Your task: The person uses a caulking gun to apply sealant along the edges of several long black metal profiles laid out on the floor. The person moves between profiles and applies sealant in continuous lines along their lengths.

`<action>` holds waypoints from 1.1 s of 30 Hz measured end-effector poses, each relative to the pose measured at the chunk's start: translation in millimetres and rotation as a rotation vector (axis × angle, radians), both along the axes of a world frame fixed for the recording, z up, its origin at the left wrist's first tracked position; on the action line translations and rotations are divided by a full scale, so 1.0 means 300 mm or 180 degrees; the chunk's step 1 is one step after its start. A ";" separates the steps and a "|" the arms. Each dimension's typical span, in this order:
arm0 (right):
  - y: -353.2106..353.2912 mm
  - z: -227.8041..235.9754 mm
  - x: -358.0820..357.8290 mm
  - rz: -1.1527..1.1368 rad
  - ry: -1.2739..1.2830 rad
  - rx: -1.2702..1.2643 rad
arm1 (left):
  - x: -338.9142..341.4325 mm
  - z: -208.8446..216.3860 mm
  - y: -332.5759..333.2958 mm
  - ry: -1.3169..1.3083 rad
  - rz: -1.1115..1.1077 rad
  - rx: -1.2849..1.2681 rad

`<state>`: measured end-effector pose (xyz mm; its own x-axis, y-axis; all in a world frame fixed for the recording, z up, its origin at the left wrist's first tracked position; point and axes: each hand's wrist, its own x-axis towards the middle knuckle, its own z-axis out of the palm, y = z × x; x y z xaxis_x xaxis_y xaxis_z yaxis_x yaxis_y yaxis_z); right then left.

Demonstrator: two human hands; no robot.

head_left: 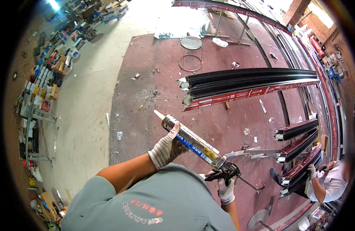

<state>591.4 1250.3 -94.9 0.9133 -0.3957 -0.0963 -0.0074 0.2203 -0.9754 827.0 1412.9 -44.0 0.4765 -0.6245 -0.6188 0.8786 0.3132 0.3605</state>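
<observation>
A caulking gun point(228, 169) loaded with a sealant tube point(192, 141) lies slantwise in front of my chest, its pale nozzle point(159, 114) pointing to the far left. My left hand point(166, 148), in a striped work glove, wraps round the tube near its nozzle end. At the other end my right hand point(226, 190), also gloved, grips the black handle and trigger. The gun's metal rod point(248, 184) sticks out behind, ending in a hook. The nozzle touches nothing. Beyond it a bundle of black profiles point(250, 81) with red film stretches to the right.
Shorter black profiles point(296, 131) rest on a metal stand at right, where a co-worker's gloved hand point(311, 171) touches one. A round-topped wire stool point(191, 43) stands ahead. Shelves with boxes point(40, 92) line the left. Scraps litter the red floor point(146, 96).
</observation>
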 end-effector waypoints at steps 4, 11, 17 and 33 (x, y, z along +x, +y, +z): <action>0.112 0.065 0.165 -0.0546 0.0034 0.0550 | 0.219 -0.028 0.038 -0.0390 -0.0715 -0.0091; -0.023 0.096 0.320 -0.1518 -0.0211 0.0575 | 0.684 -0.137 -0.078 -0.3009 -0.1681 0.1031; -0.295 0.110 0.563 -0.1777 -0.0809 0.0627 | 1.013 -0.336 -0.235 -0.3748 -0.1359 0.1547; 0.096 0.085 0.878 -0.4264 -0.1026 0.0786 | 1.332 -0.662 -0.566 -0.3761 -0.3587 0.0169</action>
<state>854.7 1279.1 -69.4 -0.1453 -0.9777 -0.1513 0.5568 0.0456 -0.8294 1226.6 1243.1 -242.7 0.0177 -0.9560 -0.2928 -0.1153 -0.2929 0.9492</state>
